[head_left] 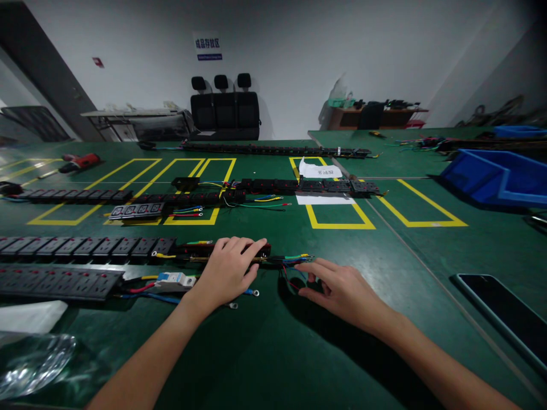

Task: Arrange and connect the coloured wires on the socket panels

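Note:
My left hand (233,269) rests over a narrow dark module (265,249) at the end of a long black socket strip (106,247), its fingers bent around the module. Just right of that module, my right hand (337,285) has its thumb and index finger close around thin wires (294,265) in blue, yellow, green and red. Whether the fingertips pinch a wire is too small to tell. Nearer to me lies a second socket strip (64,282), with a white breaker (175,281) wired to its end, partly beside my left wrist.
Behind lie more socket strips (205,198), white papers (318,169) and a red drill (83,162). A blue bin (491,179) and a phone (504,313) are on the right. Clear plastic (34,361) lies at the front left.

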A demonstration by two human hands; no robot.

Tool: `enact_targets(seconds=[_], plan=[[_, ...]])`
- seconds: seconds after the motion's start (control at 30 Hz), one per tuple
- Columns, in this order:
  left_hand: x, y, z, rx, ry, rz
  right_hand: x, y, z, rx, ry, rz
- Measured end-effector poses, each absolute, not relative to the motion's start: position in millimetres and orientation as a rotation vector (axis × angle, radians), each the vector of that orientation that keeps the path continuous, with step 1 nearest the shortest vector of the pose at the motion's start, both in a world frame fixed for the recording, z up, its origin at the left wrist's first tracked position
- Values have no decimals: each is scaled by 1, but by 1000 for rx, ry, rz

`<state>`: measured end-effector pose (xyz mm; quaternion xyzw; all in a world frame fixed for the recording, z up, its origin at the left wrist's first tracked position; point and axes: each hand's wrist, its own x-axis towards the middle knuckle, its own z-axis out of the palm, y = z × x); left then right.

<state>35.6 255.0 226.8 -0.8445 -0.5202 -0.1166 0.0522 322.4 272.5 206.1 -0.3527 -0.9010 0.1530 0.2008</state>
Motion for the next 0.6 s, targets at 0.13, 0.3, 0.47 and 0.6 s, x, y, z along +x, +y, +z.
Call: enact_targets(seconds=[0.13,0.3,0.47,0.6], plan=[[35,255,227,-2568,-1588,-351,322,273,206,-975,-2512,442],[35,255,227,-2571,-1593,-343,323,274,202,-949,-2502,386],[35,255,227,-2570,-1592,-347,323,275,200,-973,-2453,345],[34,255,227,-2556,-1580,-351,323,275,201,-976,-2450,365]])
